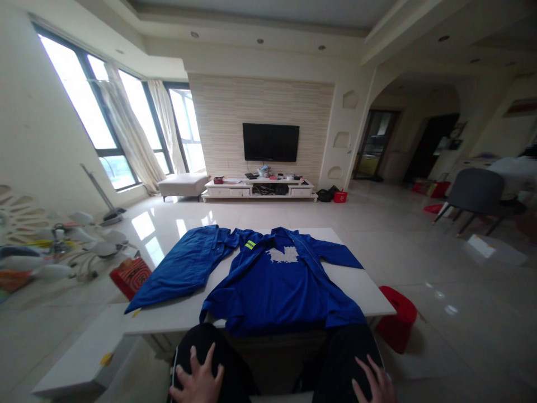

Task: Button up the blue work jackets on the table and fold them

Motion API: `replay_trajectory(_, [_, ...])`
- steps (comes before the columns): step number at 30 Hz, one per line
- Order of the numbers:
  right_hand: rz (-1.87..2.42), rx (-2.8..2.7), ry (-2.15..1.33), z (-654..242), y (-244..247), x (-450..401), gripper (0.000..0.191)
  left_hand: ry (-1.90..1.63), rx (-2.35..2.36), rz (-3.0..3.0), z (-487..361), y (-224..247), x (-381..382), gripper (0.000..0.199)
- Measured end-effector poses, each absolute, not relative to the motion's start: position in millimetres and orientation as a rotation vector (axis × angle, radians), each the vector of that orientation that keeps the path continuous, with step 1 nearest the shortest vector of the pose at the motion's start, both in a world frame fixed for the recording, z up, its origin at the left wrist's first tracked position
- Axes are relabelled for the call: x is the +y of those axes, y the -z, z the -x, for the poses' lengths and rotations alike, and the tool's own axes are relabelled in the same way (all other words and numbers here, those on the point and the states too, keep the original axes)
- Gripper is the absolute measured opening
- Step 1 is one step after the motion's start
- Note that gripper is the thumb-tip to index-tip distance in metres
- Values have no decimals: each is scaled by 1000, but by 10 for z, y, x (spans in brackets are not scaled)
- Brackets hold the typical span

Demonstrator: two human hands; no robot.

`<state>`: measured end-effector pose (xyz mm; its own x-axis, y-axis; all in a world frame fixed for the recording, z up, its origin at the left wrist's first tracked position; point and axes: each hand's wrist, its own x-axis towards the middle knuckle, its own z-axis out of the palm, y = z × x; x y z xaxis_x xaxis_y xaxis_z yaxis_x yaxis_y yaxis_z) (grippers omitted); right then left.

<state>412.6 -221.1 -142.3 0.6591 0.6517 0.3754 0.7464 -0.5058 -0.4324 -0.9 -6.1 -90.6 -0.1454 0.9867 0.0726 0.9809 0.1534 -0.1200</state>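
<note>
I've got two hands in view, both bare, both low down: left hand (198, 376) on one knee, fingers spread wide, right hand (375, 382) on the other, fingers also apart; neither has hold of anything. I count two black trouser legs (346, 350), one under each hand, at the counter's near edge. Two blue garments on the one white counter (371, 294), both apart from the hands. First, a jacket (272, 296), laid open across the middle, hem hanging over the near edge, one sleeve (339, 254) running out toward the right edge, one yellow-green striped patch (250, 244) toward the far edge. One ragged pale area (285, 255) at its upper middle; can't tell from here if it's print or a hole. Second, a folded garment (180, 268) along the left edge, one tip poking out by the near left corner; type unclear. Also one red stool (398, 319) beside the right edge toward the near corner, one red bag (130, 277) off the left edge. Further back: one TV (271, 143), one low TV stand (229, 191) beneath, one padded bench (182, 186) beside that, one grey chair (474, 187) off right, three wall niches (342, 139).
</note>
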Motion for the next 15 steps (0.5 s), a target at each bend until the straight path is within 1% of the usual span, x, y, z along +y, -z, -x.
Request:
replay_trajectory(6, [2297,-1109,218,-4199,1478,-2217,50,-52,-2254,1999,55,944,-39,56])
replay_trajectory(10, [2284,-1100,176,-4192,1540,-2251,50,-30,-2233,2046,53,915,-61,53])
replay_trajectory(12, [2254,-1076,185,-4151,1551,-2247,50,-16,-2256,2023,30,885,-78,55])
replay_trajectory(14, [2229,-1017,169,-4116,1415,-2186,48,10,-2296,2008,9,850,-89,59])
replay_trajectory(15, [2204,-989,119,-4117,1253,-2128,46,19,-2318,2014,3,834,-90,60])
